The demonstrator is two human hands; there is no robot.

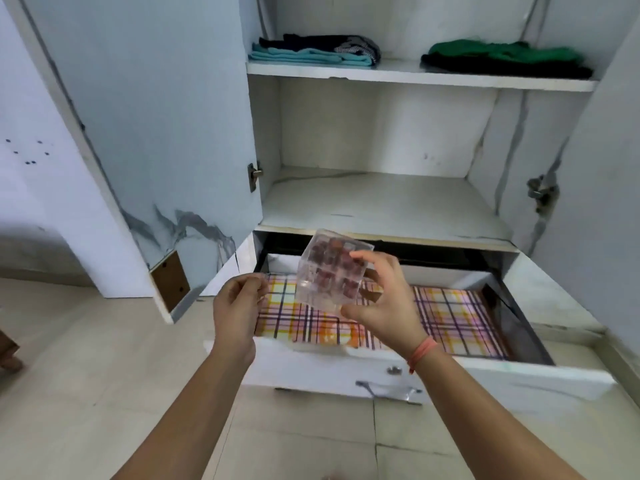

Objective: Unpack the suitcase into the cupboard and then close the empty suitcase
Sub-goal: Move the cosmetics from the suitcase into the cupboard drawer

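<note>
My right hand [379,299] grips a clear plastic box [329,271] with dark red pieces inside, tilted, above the open drawer [346,367] of the white cupboard [381,199]. The drawer bottom is lined with plaid paper [450,317]. My left hand [237,303] is just left of the box with its fingers curled, and it seems to pinch a thin clear plastic piece [265,280] that is hard to make out. The suitcase is out of view.
On the upper shelf [398,76] lie folded blue and dark clothes [311,51] at the left and green and black clothes [502,58] at the right. Both cupboard doors [156,133] stand open. The drawer has a metal handle [388,389] on its front.
</note>
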